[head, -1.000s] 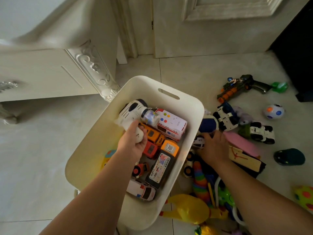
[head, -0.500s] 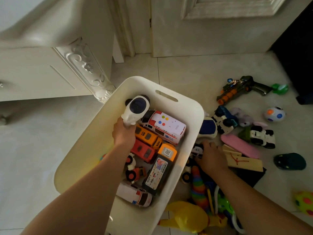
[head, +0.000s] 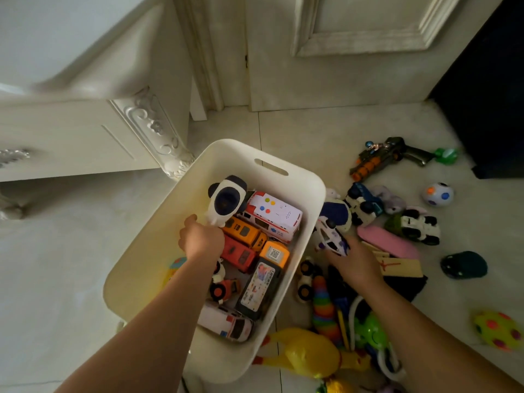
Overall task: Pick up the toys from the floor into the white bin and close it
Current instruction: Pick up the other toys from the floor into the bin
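Risk: overfill blocks closing

L hand (head: 201, 239) grips white toy (head: 226, 201) inside bin (head: 153, 251); R hand (head: 354, 260) grips toy car (head: 330, 239) just outside rim. Floor toys (head: 388, 242) plenty. Stack loosely and you'll prob. overtop rim.

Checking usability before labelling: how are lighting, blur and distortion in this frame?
Head view: dim indoor light, no glare, forearms dark. Head view: the wide-angle lens bows the cream door frame and the carved cream cabinet, whose top edge is smeared. Head view: the white plastic bin, the left hand gripping a white-and-navy toy and the right hand holding a white toy car read clearly.
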`<state>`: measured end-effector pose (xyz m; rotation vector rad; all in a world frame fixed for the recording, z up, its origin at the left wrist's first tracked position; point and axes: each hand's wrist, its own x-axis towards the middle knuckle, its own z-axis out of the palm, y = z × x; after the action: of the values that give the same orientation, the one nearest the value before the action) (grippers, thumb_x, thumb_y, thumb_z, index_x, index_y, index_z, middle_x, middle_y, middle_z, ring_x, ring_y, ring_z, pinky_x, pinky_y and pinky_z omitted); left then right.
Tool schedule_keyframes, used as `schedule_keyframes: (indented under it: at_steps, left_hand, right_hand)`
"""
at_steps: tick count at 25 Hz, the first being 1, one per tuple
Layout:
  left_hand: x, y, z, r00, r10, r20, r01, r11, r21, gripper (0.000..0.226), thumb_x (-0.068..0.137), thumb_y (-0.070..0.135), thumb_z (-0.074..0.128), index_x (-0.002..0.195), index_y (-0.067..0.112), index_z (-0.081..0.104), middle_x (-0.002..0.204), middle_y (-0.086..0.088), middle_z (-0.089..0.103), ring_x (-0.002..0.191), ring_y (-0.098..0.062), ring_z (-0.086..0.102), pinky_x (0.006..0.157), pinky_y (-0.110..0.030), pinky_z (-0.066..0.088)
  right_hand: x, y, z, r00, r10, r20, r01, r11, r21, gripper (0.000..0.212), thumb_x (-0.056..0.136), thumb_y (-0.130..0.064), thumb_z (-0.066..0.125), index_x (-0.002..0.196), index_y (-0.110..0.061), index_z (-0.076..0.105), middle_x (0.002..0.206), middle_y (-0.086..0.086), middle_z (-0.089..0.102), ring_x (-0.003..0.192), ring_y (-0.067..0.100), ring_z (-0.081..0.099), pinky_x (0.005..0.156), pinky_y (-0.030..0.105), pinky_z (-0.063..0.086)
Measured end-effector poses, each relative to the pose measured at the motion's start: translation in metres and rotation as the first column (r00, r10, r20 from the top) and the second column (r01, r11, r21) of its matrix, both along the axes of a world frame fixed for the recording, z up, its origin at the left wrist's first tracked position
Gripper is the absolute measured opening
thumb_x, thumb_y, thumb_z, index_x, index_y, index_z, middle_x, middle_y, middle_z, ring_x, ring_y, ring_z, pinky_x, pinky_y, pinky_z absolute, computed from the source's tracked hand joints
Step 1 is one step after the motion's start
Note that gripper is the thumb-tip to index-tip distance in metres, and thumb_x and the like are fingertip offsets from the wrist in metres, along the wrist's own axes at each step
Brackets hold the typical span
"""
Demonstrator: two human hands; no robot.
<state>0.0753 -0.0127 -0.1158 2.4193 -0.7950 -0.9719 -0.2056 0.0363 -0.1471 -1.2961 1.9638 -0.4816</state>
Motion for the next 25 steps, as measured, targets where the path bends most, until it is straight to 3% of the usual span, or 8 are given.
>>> schedule_keyframes:
  at_steps: [3, 7, 9, 11, 13, 15, 19, 25]
  left_hand:
    - [-0.033, 0.016, 0.048, 0.988, 0.117, 0.105, -0.057, 0.888, -0.456, 0.051, 0.074, -0.007, 0.047, 0.122, 0.011, 0.042, 0.119, -0.008, 0.042, 0.110, -0.023, 0.040, 0.098, -0.040, 0.041]
    - [-0.110, 0.038, 0.108, 0.852, -0.486, 0.195, 0.476, 0.563, -0.676, 0.029, 0.087, 0.007, 0.053, 0.115, 0.015, 0.050, 0.108, 0.002, 0.049, 0.089, -0.010, 0.052, 0.077, -0.024, 0.047]
    - [-0.155, 0.054, 0.121, 0.656, -0.752, -0.062, 0.614, 0.579, -0.537, 0.045, 0.093, 0.030, 0.057, 0.134, 0.023, 0.042, 0.125, 0.006, 0.050, 0.109, -0.007, 0.056, 0.088, -0.023, 0.048]
    - [-0.189, 0.061, 0.111, 0.560, -0.635, -0.532, 0.538, 0.767, -0.349, 0.076, 0.084, 0.051, 0.064, 0.146, 0.027, 0.027, 0.137, 0.005, 0.049, 0.123, -0.015, 0.053, 0.095, -0.030, 0.046]
    - [-0.203, 0.059, 0.087, 0.520, -0.312, -0.795, 0.316, 0.935, -0.160, 0.091, 0.068, 0.056, 0.077, 0.141, 0.023, 0.036, 0.127, -0.002, 0.062, 0.111, -0.023, 0.064, 0.092, -0.040, 0.053]
    - [-0.207, 0.052, 0.055, 0.549, -0.117, -0.827, 0.171, 0.985, -0.025, 0.081, 0.060, 0.052, 0.082, 0.126, 0.017, 0.050, 0.110, -0.008, 0.070, 0.094, -0.028, 0.071, 0.085, -0.048, 0.058]
    - [-0.212, 0.044, 0.012, 0.564, 0.076, -0.822, 0.069, 0.988, 0.139, 0.051, 0.070, 0.041, 0.080, 0.112, 0.019, 0.060, 0.099, -0.009, 0.074, 0.090, -0.027, 0.072, 0.087, -0.048, 0.056]
    - [-0.212, 0.028, -0.026, 0.619, 0.160, -0.769, 0.003, 0.979, 0.206, 0.057, 0.061, 0.044, 0.082, 0.112, 0.027, 0.063, 0.101, -0.005, 0.073, 0.094, -0.025, 0.070, 0.087, -0.048, 0.055]
  right_hand:
    - [-0.006, 0.010, 0.035, 0.926, -0.261, 0.274, 0.270, 0.963, 0.006, 0.035, 0.083, -0.039, 0.067, 0.113, -0.023, 0.057, 0.099, -0.004, 0.066, 0.088, 0.016, 0.063, 0.073, 0.032, 0.052]
    - [-0.024, 0.016, 0.079, 0.710, -0.435, 0.554, 0.495, 0.868, 0.047, 0.028, 0.089, -0.032, 0.062, 0.114, -0.021, 0.056, 0.095, -0.004, 0.064, 0.082, 0.012, 0.062, 0.059, 0.026, 0.046]
    - [-0.034, 0.020, 0.090, 0.630, -0.427, 0.649, 0.526, 0.849, 0.047, 0.031, 0.086, -0.035, 0.061, 0.113, -0.020, 0.062, 0.104, 0.003, 0.068, 0.090, 0.018, 0.064, 0.066, 0.031, 0.051]
    - [-0.034, 0.023, 0.087, 0.591, -0.389, 0.706, 0.478, 0.874, 0.081, 0.040, 0.075, -0.047, 0.060, 0.109, -0.026, 0.068, 0.109, 0.007, 0.070, 0.099, 0.023, 0.066, 0.078, 0.040, 0.055]
    - [-0.028, 0.025, 0.078, 0.619, -0.432, 0.657, 0.426, 0.886, 0.182, 0.043, 0.068, -0.059, 0.058, 0.092, -0.028, 0.074, 0.102, 0.008, 0.072, 0.092, 0.020, 0.068, 0.076, 0.037, 0.054]
    - [-0.031, 0.021, 0.068, 0.696, -0.499, 0.516, 0.426, 0.866, 0.263, 0.041, 0.082, -0.058, 0.053, 0.080, -0.021, 0.072, 0.087, 0.005, 0.072, 0.080, 0.016, 0.067, 0.068, 0.032, 0.049]
    - [-0.074, -0.011, 0.031, 0.950, -0.311, 0.041, 0.311, 0.951, 0.004, 0.028, 0.095, -0.040, 0.050, 0.115, -0.023, 0.062, 0.113, 0.001, 0.065, 0.094, 0.013, 0.061, 0.082, 0.035, 0.052]
    - [-0.076, -0.090, -0.026, 0.971, -0.095, -0.219, 0.103, 0.994, 0.025, 0.059, 0.089, -0.026, 0.064, 0.143, -0.023, 0.039, 0.143, 0.015, 0.035, 0.129, 0.031, 0.041, 0.106, 0.037, 0.037]
